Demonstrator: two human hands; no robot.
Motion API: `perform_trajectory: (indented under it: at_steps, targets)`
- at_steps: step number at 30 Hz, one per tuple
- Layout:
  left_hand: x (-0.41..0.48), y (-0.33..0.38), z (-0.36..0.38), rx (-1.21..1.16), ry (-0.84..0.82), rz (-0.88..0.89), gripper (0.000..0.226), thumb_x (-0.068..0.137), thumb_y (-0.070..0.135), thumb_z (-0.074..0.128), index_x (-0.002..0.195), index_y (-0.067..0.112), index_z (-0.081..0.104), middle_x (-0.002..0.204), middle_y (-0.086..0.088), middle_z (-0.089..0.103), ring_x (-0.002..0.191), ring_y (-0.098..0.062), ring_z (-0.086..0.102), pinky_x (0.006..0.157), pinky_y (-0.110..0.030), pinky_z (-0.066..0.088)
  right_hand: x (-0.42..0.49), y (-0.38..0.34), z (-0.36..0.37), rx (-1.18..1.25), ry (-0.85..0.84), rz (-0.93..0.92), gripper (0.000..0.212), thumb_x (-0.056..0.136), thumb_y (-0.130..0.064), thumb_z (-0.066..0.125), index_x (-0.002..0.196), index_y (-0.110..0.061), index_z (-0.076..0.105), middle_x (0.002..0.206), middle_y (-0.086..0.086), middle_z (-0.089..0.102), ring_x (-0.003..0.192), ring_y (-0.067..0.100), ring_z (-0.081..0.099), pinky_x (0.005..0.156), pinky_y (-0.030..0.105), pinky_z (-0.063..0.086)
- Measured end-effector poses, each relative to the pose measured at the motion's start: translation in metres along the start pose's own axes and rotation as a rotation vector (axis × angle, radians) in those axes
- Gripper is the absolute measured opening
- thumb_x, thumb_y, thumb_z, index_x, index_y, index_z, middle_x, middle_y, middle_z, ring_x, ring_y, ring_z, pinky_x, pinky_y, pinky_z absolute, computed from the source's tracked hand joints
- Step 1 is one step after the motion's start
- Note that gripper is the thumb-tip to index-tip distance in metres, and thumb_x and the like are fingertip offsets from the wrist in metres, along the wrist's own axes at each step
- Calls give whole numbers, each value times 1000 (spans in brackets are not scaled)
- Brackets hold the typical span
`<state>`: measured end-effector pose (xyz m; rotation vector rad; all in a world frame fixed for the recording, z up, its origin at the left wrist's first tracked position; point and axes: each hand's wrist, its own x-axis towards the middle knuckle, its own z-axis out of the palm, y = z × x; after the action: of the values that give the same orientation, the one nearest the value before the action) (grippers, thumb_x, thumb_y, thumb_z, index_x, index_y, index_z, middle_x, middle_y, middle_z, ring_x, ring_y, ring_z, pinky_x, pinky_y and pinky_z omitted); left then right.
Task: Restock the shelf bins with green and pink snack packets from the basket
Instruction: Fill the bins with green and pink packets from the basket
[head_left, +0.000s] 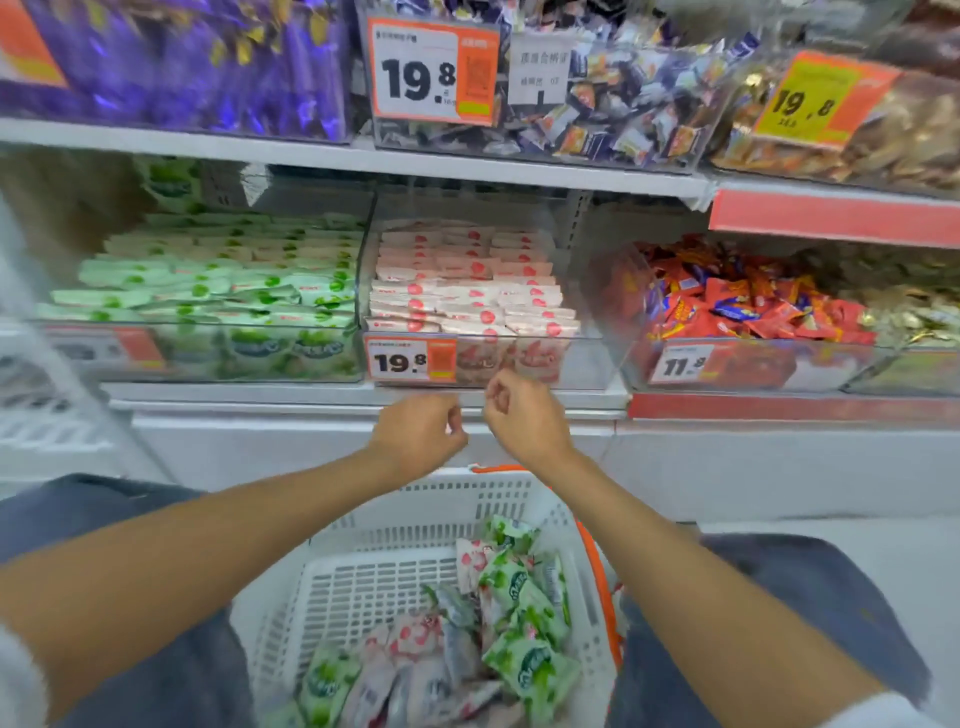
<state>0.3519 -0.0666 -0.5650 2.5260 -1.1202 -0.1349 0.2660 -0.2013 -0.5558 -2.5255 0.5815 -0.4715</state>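
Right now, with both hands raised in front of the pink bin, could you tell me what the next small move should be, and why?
Probably lower the right hand into the basket to pick up another packet. Its fingers are curled and seem to hold nothing, as do those of the left hand, while green packets and pink packets lie in the basket, waiting to be shelved.

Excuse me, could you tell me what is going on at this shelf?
A person is restocking snacks. The left hand and right hand are raised in front of the pink packet bin, fingers curled, with no packet visible in either. The green packet bin beside it looks well filled. Mixed green and pink packets lie in the white basket below.
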Motion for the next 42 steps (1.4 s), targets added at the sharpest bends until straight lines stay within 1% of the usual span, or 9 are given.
perform_trajectory:
  at_steps: [7,12,15,18,25,28,31,35,42]
  targets:
    - [-83,-106,104,107,-608,-240,11,91,20,56,95,12,61,97,1,57,103,-22,60,78,-31,49,-79,58,141,-57,-696,224,15,87,-8,56,97,-8,67,99,11,68,95,28,64,80,34,52]
    - [-94,-138,149,146,-785,-315,24,87,7,48,65,16,46,71,1,48,68,-16,50,64,-28,43,-113,64,222,-100,-919,208,24,86,-2,56,106,-1,69,114,15,66,105,29,63,88,39,54]
    - [-98,-157,162,158,-817,-309,19,90,3,45,92,9,63,106,-3,64,99,-18,61,85,-31,53,-130,62,267,-69,-1044,236,25,88,0,52,107,5,66,126,18,62,111,31,61,94,40,53]
    - [-103,-166,166,148,-860,-331,26,94,5,42,110,4,64,112,-3,59,109,-20,58,92,-31,49,-156,56,291,-190,-1216,56,39,89,3,48,127,-5,54,132,13,56,119,30,54,98,42,47]
    - [-113,-166,160,145,-837,-507,28,95,15,48,116,8,65,116,-9,65,106,-27,62,90,-36,52,-166,46,297,-410,-1021,-387,32,89,4,48,119,1,59,117,17,60,115,33,51,97,41,39]
    - [-107,-161,153,20,-943,-506,48,92,7,54,139,9,49,144,-10,47,127,-26,50,102,-33,45,-144,42,279,-296,-929,-348,17,91,-7,53,93,-3,69,100,13,62,100,29,55,90,38,44]
    - [-98,-152,142,-259,-988,-523,76,83,18,73,149,13,35,151,-5,38,134,-24,42,109,-34,40,-101,35,241,-23,-934,-76,37,99,-28,49,71,-7,59,71,10,59,67,23,57,67,34,50]
    - [-74,-114,108,-594,-619,-433,22,89,32,70,99,14,66,94,-1,66,78,-10,62,65,-12,49,-54,36,165,217,-729,127,53,101,-39,46,55,-12,51,52,3,54,45,11,49,51,21,37]
    - [-40,-40,35,-770,-395,-298,43,93,38,61,81,-3,65,66,-2,61,59,-10,54,56,-15,45,-26,27,67,385,-169,209,63,97,-38,56,45,-18,25,44,0,23,44,15,24,54,33,24]
